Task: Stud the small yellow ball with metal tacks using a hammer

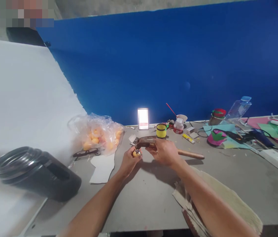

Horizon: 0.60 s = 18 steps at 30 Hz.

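Observation:
My left hand (128, 161) is closed around a small orange ball (136, 153) that has shiny silver bits on its upper side. My right hand (165, 151) grips a hammer (190, 154) close to its head, with the wooden handle sticking out to the right. The dark, rusty-looking hammer head (142, 142) is right at the top of the ball; whether they touch I cannot tell. Just behind the ball lies a small open white box (133, 140) with dark bits in it, partly hidden by the hammer.
At left are a dark bottle (42, 174), eyeglasses (86, 152), white paper (102, 168) and a plastic bag (104, 121) of orange balls. Behind my hands stand a lit phone (143, 118) and yellow cup (161, 131). A cloth (222, 194) lies under my right forearm; craft clutter and a power strip (277, 159) lie right.

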Tool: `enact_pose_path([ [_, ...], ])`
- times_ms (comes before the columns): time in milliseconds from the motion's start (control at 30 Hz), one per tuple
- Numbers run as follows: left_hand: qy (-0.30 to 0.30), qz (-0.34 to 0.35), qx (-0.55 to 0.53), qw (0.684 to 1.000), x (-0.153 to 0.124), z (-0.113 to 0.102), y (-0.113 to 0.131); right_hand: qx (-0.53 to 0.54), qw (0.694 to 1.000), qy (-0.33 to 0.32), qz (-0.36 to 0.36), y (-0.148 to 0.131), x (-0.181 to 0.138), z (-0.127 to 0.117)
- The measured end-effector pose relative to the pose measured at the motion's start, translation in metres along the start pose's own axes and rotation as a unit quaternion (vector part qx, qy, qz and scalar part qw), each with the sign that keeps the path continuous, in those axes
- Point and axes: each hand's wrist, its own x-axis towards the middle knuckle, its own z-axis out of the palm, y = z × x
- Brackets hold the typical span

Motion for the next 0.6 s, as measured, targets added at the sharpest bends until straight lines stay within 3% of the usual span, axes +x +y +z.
enact_pose_path([
  [100,0.007,0.001,0.009,1.000,0.0002,0.0014,-0.0005,0.012,1.000,0.023,0.007,-0.0001,-0.0007,-0.0017],
  [267,0.010,0.012,0.028,0.999,0.0009,0.0028,-0.0021,0.002,0.999,-0.036,-0.021,-0.0041,-0.0013,-0.0017],
  [433,0.009,-0.002,0.023,1.000,0.0010,0.0017,-0.0020,0.012,1.000,0.012,0.000,-0.0014,-0.0032,-0.0083],
  [600,-0.015,0.021,0.023,0.999,0.0011,-0.0010,-0.0026,-0.006,0.999,-0.037,-0.024,-0.0013,-0.0018,-0.0045],
])
